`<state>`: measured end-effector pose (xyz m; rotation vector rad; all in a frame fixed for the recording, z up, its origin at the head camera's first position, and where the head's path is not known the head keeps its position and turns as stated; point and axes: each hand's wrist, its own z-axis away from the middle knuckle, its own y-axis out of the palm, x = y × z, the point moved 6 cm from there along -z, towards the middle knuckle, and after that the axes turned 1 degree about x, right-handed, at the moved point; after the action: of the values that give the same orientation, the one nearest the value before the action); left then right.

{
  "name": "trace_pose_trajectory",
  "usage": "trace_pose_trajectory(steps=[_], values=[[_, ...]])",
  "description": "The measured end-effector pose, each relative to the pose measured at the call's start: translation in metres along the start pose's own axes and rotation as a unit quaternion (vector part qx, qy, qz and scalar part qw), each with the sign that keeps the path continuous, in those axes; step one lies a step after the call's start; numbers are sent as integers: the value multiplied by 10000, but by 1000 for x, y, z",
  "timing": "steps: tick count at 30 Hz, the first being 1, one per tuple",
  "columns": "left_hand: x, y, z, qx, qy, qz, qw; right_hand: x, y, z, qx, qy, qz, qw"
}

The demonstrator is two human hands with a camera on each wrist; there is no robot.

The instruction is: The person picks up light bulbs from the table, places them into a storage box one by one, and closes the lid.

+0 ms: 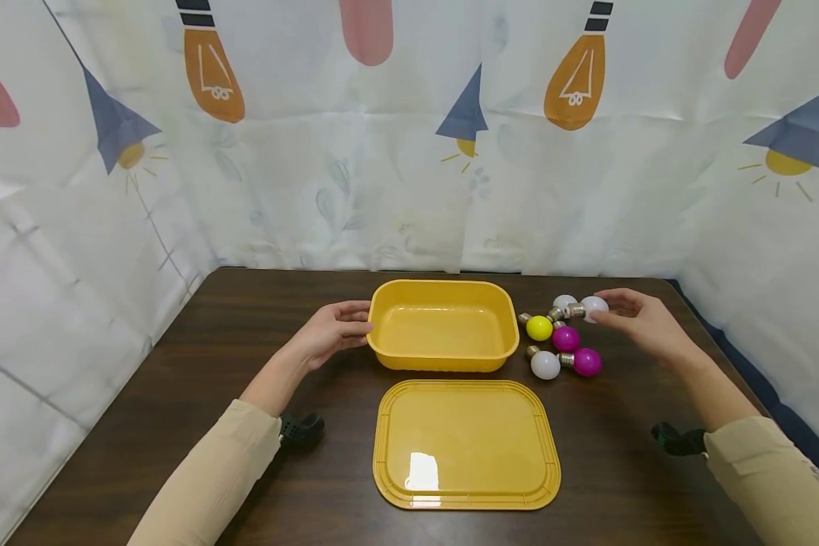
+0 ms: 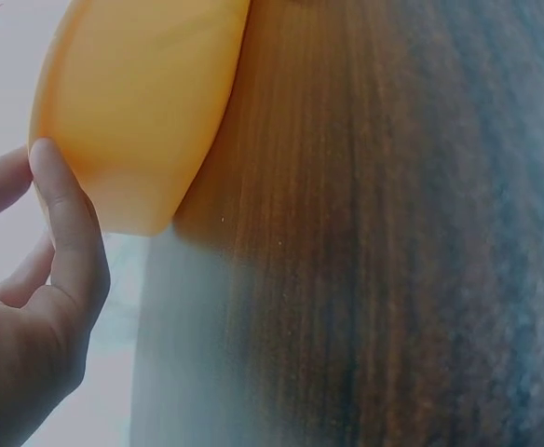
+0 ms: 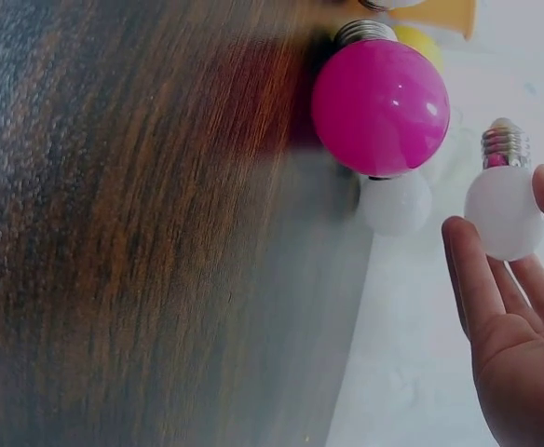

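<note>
My left hand (image 1: 327, 332) holds the left rim of a yellow plastic bin (image 1: 444, 364), its thumb against the outer wall (image 2: 132, 121) in the left wrist view. At the right, my right hand (image 1: 644, 322) pinches a white light bulb (image 1: 595, 307) by its globe, the metal screw base pointing left. The right wrist view shows this bulb (image 3: 505, 214) raised off the table between thumb and fingers. Close by lie a second white bulb (image 1: 564, 302), a yellow bulb (image 1: 539, 328), two purple bulbs (image 1: 566, 339) and a white bulb (image 1: 545, 365) nearer the front.
A flat yellow lid or tray (image 1: 467, 444) lies in front of the bin on the dark wooden table (image 1: 327, 470). Behind the table and along both sides hangs a printed white curtain (image 1: 396, 189). The bulbs sit right of the bin.
</note>
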<state>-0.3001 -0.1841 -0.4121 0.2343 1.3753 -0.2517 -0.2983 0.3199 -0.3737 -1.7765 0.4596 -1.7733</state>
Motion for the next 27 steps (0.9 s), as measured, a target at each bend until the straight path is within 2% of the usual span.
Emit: trace_pose_trajectory(steps=[10,19,27], values=[[0,1,1,-40,-61,65,10000,0,2,-1,12,-23,-152,9999],[0,2,3,-67,-46,109,9999,6,5,0,-54,-102,11,9999],[0,1,2,-36,-28,100,9999,9,10,-3,-25,-146,-118,9998]])
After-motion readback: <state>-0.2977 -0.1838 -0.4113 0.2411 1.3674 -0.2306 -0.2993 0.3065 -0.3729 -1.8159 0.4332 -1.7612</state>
